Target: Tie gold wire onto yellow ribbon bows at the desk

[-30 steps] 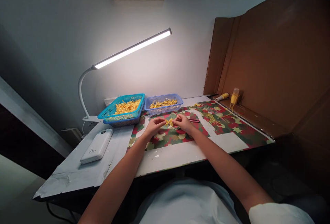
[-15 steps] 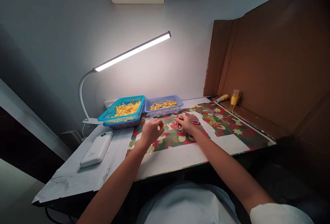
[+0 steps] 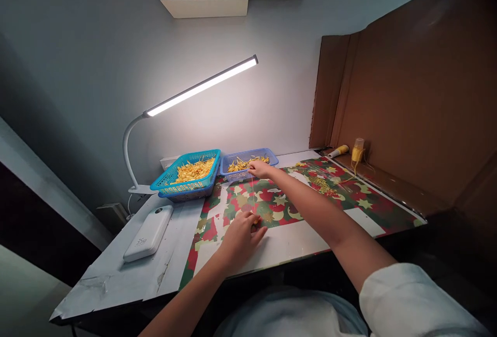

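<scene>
My left hand (image 3: 241, 238) is over the near part of the patterned sheet (image 3: 279, 200), its fingers curled around a small yellowish piece mostly hidden by them. Up at the near edge of the purple basket (image 3: 275, 162), my right hand (image 3: 259, 170) is closed in a pinch. A thin pale thread (image 3: 253, 194) runs taut between the two hands, from the right fingertips down to the left ones. Yellow strips (image 3: 240, 164) lie in the purple basket, just behind my right hand.
A turquoise basket (image 3: 159, 181) of pale yellow strips stands at left, near a lamp (image 3: 202, 86) and a white power bank (image 3: 149, 233). Small yellow-green bits (image 3: 324, 187) lie on the right. Yellow thread spools (image 3: 357, 151) stand by the cardboard wall (image 3: 407, 99).
My right hand has moved up and left to the purple basket, while my left hand has come nearer and slightly right. The thread now shows stretched between them. The view has tilted slightly up.
</scene>
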Action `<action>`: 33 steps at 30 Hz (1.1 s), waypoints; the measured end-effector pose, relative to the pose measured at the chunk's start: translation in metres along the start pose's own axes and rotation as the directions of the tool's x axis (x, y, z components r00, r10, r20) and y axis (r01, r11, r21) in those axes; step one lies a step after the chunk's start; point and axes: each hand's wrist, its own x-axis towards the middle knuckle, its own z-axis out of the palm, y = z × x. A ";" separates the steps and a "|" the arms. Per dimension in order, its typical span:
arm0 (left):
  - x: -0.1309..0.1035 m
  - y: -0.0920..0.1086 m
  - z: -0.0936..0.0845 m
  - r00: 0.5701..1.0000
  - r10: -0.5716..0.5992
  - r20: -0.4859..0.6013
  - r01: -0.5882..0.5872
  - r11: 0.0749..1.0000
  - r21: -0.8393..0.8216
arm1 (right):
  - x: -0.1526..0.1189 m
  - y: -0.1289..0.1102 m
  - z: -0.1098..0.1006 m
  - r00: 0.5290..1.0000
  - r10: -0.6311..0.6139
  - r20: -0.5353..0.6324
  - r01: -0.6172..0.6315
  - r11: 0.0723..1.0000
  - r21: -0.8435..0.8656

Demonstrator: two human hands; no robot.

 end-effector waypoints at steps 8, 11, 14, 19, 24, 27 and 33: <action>-0.009 0.016 0.017 0.998 0.040 -0.043 -0.037 0.997 0.073 | 0.016 0.000 0.005 1.000 0.001 0.028 0.006 0.975 -0.221; -0.008 0.017 0.018 0.999 0.029 -0.032 -0.027 0.996 0.083 | 0.016 -0.006 0.000 0.999 -0.045 -0.020 0.037 0.956 -0.292; -0.001 0.013 0.007 0.990 0.063 -0.128 -0.050 0.993 0.103 | 0.008 -0.017 -0.006 0.994 -0.106 -0.040 0.086 0.934 -0.346; 0.034 -0.010 -0.034 0.891 0.102 -0.443 0.030 0.959 0.282 | -0.025 -0.036 -0.010 0.966 -0.197 0.167 0.246 0.899 -0.362; 0.066 -0.036 -0.047 0.987 0.059 -0.151 0.017 0.886 0.463 | -0.061 -0.041 -0.007 0.945 -0.192 0.264 0.275 0.904 -0.328; 0.071 -0.042 -0.039 0.999 -0.033 -0.003 0.031 0.878 0.477 | -0.079 -0.035 -0.006 0.971 -0.145 0.188 0.204 0.913 -0.352; 0.069 -0.043 -0.026 0.985 -0.151 -0.082 0.172 0.874 0.454 | -0.111 -0.011 0.001 0.988 -0.143 -0.057 0.098 0.869 -0.486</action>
